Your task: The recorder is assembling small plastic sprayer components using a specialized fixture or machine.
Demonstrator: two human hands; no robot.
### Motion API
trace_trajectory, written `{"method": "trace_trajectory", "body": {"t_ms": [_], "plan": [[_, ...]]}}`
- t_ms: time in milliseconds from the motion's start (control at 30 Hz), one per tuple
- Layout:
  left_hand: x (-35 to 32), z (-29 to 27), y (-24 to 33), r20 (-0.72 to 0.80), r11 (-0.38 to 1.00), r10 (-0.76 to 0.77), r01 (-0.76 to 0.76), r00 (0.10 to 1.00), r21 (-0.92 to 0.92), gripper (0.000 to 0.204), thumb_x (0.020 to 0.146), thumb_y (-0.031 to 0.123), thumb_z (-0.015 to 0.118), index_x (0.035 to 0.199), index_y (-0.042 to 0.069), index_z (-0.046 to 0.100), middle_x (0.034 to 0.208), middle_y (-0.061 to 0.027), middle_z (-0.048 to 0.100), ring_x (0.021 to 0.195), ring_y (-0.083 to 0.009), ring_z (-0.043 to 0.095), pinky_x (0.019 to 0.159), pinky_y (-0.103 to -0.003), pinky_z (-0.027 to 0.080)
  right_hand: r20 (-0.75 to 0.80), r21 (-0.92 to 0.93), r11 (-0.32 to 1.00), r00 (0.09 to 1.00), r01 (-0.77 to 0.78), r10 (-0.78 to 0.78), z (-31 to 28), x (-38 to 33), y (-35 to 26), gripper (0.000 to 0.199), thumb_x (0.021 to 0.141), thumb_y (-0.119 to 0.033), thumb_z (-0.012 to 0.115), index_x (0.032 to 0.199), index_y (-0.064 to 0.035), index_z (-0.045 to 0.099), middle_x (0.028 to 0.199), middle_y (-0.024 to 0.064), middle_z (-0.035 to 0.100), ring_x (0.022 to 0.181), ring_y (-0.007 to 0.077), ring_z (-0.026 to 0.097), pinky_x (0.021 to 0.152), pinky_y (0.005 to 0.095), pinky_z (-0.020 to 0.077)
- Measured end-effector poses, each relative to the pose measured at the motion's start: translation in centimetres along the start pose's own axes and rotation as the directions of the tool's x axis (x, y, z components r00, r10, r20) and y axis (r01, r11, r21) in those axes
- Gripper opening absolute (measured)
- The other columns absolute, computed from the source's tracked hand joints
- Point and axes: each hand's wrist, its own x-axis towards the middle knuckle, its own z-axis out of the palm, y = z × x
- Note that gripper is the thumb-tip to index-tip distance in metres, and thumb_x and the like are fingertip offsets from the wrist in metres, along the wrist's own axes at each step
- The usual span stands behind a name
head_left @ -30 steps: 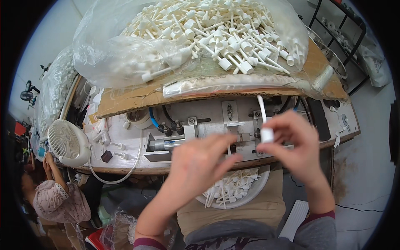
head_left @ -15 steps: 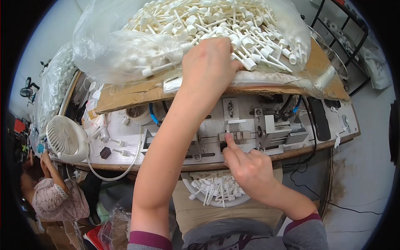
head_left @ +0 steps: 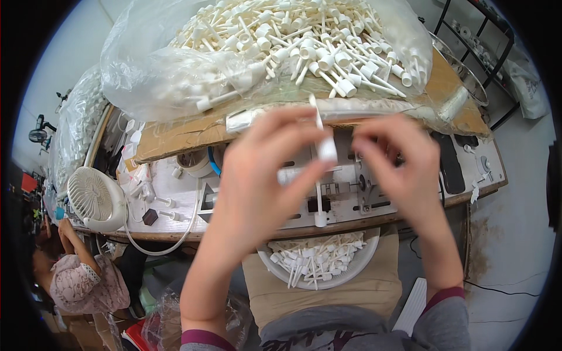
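My left hand (head_left: 257,161), blurred by motion, is raised over the bench fixture. Between its thumb and fingers is a white plastic capped stick (head_left: 326,149), its thin stem pointing up and away. To the right, my right hand (head_left: 401,158) hovers above the metal clamp block with nothing visible in it; its fingers are bent and blurred, the thumb apart from them. A second white capped stick (head_left: 320,219) lies across the metal fixture (head_left: 339,190) between the hands, its cap toward me.
A clear plastic bag (head_left: 140,76) spills many white capped sticks (head_left: 281,35) over a cardboard sheet (head_left: 170,140). In my lap rests a bowl (head_left: 367,257) of similar pieces. A white fan (head_left: 93,196) stands left, a black phone (head_left: 451,167) right. Another person (head_left: 88,281) sits at far left.
My left hand has drawn back from the pile with a capped stick. My right hand has lifted off the fixture and moved up and right. A capped stick now shows across the fixture.
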Motion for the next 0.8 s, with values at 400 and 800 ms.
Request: {"method": "trace_trajectory", "body": {"t_ms": [400, 800], "plan": [[-10.1, 4.2, 2.0, 0.29, 0.889, -0.02, -0.116, 0.957, 0.444, 0.031, 0.079, 0.009, 0.075, 0.109, 0.002, 0.07, 0.132, -0.0142, 0.065, 0.068, -0.0161, 0.066, 0.061, -0.028, 0.049, 0.418, -0.101, 0.994, 0.908, 0.044, 0.003, 1.2, 8.6, 5.8, 0.025, 0.092, -0.028, 0.068, 0.103, -0.0051, 0.069, 0.09, 0.0028, 0.057, 0.08, 0.0139, 0.054, 0.074, 0.0289, 0.0452], [-8.6, 4.7, 1.0, 0.364, 0.861, -0.095, -0.108, 0.926, 0.498, 0.028, 0.077, 0.016, 0.077, 0.104, 0.008, 0.073, 0.125, -0.0121, 0.069, 0.05, -0.0178, 0.058, 0.053, -0.028, 0.049, 0.272, 0.358, 0.887, 0.941, -0.291, 0.199, -0.7, 6.2, 3.1, 0.034, 0.072, -0.018, 0.087, 0.094, -0.0011, 0.069, 0.074, -0.0042, 0.055, 0.059, 0.0046, 0.05, 0.053, 0.0189, 0.035]]}}
